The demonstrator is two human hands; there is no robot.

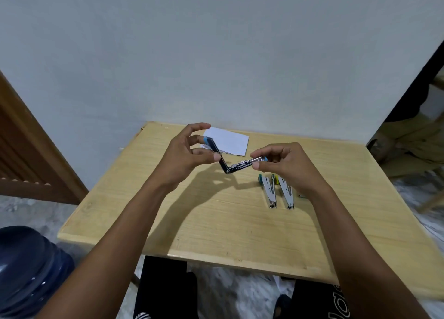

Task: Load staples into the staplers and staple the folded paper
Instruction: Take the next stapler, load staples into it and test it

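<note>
A small metal stapler with blue ends (231,167) is swung wide open in a V above the table. My left hand (187,155) grips its upper arm between thumb and fingers. My right hand (286,165) pinches the other arm, the staple channel, at its blue tip. Two more staplers lie shut on the table below my right hand: a teal-ended stapler (268,190) and a yellow-ended stapler (286,192). The folded white paper (231,140) lies flat at the far side of the table, partly behind my left hand.
The light wooden table (216,222) stands against a pale wall. A blue water jug (28,268) sits on the floor at lower left. A wooden door (26,155) is at the left. A small object (301,195) peeks out by my right wrist.
</note>
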